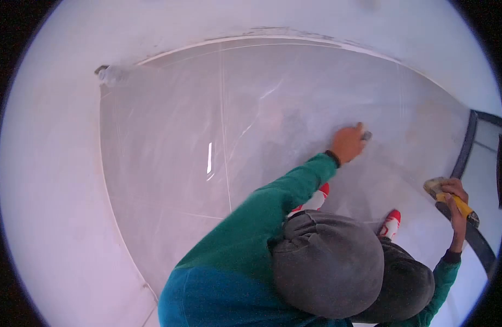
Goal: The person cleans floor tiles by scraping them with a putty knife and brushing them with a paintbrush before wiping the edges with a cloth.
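My left hand [349,144] is stretched out over the grey floor [169,136], in a green sleeve with a dark cuff. Its fingers are closed on a small dark object [366,135], mostly covered and too small to name. At the right, my right hand [457,197] is wrapped round a yellow-and-black power tool [462,207] with a pale, worn, rounded end. That tool is held up beside a dark frame [466,147]. My knees are bent in the lower middle, and red-and-white shoes [391,222] show past them.
White walls [55,163] curve round the floor, with dark scuffs along the far base. A clear plastic bottle-like item [116,75] lies in the far left corner. Dusty smears and a bright reflection [209,158] mark the floor. Pale panels stand inside the dark frame.
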A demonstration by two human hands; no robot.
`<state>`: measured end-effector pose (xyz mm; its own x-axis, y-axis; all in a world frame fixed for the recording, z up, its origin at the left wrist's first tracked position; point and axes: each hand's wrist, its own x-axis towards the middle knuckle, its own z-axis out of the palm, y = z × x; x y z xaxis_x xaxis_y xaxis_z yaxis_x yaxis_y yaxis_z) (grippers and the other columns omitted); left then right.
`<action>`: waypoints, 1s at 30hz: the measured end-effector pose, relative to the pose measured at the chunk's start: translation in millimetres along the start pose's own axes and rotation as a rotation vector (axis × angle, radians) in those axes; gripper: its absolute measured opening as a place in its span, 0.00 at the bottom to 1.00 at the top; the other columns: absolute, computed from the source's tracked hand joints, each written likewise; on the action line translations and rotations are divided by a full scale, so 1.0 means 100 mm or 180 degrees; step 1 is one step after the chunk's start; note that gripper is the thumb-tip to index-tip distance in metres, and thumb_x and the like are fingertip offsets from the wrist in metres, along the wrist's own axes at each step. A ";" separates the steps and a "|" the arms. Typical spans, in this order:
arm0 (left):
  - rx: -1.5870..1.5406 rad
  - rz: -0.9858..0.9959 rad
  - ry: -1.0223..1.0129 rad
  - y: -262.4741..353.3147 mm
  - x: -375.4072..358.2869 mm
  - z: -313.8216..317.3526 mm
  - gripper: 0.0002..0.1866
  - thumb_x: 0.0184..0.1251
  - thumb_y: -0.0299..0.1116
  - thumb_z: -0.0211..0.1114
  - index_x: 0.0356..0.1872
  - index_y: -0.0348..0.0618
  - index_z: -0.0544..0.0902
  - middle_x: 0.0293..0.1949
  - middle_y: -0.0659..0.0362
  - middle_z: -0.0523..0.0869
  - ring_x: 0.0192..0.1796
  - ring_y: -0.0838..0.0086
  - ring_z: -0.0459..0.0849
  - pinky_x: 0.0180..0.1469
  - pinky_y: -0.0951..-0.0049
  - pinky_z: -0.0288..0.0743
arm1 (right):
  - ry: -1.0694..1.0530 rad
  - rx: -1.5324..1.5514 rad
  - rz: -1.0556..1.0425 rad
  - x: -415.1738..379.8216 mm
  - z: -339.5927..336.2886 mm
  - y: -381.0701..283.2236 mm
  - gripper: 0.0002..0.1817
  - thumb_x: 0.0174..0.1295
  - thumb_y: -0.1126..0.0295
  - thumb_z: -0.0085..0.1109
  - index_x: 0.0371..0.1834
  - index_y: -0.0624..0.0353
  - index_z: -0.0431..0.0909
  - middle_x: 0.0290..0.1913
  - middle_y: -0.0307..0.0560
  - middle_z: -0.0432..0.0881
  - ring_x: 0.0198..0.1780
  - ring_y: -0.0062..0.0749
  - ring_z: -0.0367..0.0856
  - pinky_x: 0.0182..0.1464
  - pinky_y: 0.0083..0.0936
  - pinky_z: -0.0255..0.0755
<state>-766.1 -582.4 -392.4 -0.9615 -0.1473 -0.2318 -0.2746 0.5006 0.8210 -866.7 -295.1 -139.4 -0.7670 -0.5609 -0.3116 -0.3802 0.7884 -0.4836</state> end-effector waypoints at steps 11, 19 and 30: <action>0.1011 0.0006 0.1396 -0.95 0.58 -0.88 0.19 0.52 0.49 0.59 0.28 0.40 0.75 0.24 0.52 0.80 0.27 0.56 0.79 0.29 0.57 0.71 | 0.0737 0.1124 0.0610 -0.83 -0.17 0.66 0.11 0.55 0.67 0.51 0.35 0.64 0.76 0.41 0.49 0.75 0.49 0.36 0.70 0.56 0.29 0.59; 0.0282 0.0892 -0.0642 0.54 0.46 0.80 0.17 0.53 0.45 0.58 0.33 0.41 0.74 0.30 0.47 0.78 0.36 0.52 0.78 0.37 0.58 0.70 | 0.0317 0.0361 -0.0356 0.51 0.27 0.75 0.11 0.58 0.65 0.52 0.32 0.61 0.77 0.35 0.46 0.77 0.39 0.33 0.74 0.43 0.27 0.69; 0.1093 -0.1035 0.0688 0.33 -1.01 -1.40 0.17 0.53 0.38 0.64 0.33 0.32 0.73 0.30 0.51 0.78 0.33 0.66 0.75 0.39 0.68 0.69 | 0.2847 0.1660 0.0284 2.95 0.93 2.30 0.14 0.48 0.58 0.61 0.31 0.55 0.80 0.32 0.47 0.80 0.38 0.39 0.77 0.45 0.31 0.69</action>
<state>-677.0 -670.3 -269.3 -0.8132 -0.4966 -0.3036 -0.5798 0.6453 0.4974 -1132.3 -302.9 -418.4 -0.9657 0.0541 0.2541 -0.1958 0.4913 -0.8487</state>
